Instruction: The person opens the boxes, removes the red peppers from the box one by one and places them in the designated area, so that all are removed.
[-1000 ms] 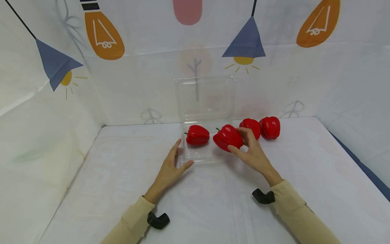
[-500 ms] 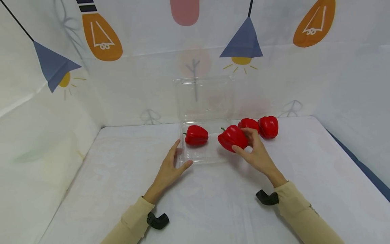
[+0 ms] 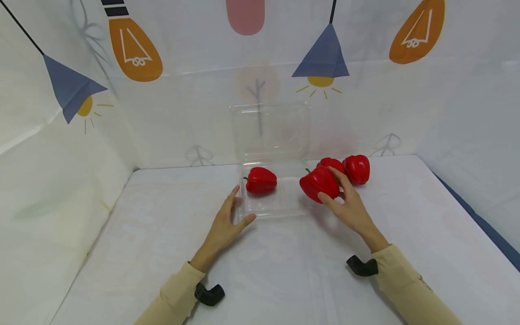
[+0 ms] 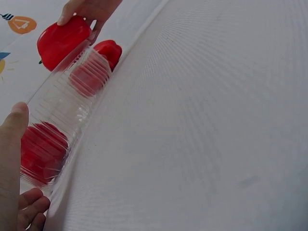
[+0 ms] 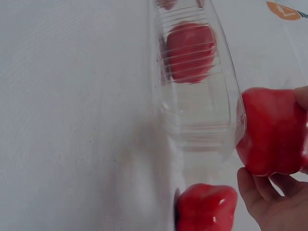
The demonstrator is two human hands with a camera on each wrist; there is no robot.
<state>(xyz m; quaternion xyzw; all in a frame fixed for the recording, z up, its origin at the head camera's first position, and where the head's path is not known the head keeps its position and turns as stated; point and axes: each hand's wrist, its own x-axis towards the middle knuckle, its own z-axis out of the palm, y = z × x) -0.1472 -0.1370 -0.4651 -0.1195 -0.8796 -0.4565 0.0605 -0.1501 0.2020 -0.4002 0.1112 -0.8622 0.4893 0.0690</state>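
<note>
A clear plastic clamshell container (image 3: 286, 201) stands with its lid (image 3: 272, 131) raised at the back. One red bell pepper (image 3: 261, 180) lies in its left half. My left hand (image 3: 223, 228) rests against the left side and front left corner, fingers and thumb spread. My right hand (image 3: 352, 211) grips a second red bell pepper (image 3: 318, 184) from its right, stem pointing left. This pepper is raised at the container's right edge; in the right wrist view the held pepper (image 5: 272, 130) shows beside the clear wall. The palm sides of both hands are partly hidden.
Two more red bell peppers, one partly hidden (image 3: 330, 161) and one farther right (image 3: 356, 169), sit behind my right hand. A white cloth covers the table (image 3: 276, 271). A printed fabric wall (image 3: 183, 113) rises directly behind the container.
My right hand has moved right with the held bell pepper, from above the container's right half to its right edge. My left hand has stayed in place at the container.
</note>
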